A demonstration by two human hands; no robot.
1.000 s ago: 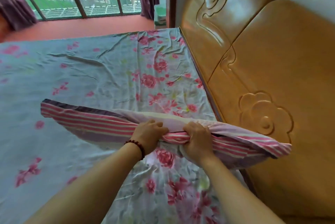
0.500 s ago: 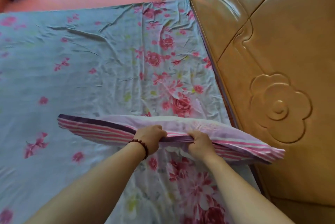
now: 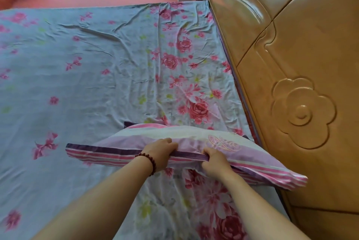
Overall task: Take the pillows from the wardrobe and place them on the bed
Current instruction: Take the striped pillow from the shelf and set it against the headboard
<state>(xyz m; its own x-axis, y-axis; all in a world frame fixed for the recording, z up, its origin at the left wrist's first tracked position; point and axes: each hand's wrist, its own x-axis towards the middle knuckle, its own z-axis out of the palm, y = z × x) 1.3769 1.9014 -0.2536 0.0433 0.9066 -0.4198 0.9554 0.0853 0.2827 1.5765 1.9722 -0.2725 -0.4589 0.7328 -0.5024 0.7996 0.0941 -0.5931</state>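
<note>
Both hands — left [image 3: 161, 151], right [image 3: 214, 159] — clutch the striped pillow's [image 3: 194, 138] near edge over the bed [image 3: 97, 84].

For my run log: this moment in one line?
pillow: striped, over bed beside headboard | left hand: grips near edge | right hand: grips near edge

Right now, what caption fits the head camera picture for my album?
Left hand and right hand grip a striped pillow by its near edge, over the flowered bed beside the wooden headboard.
</note>
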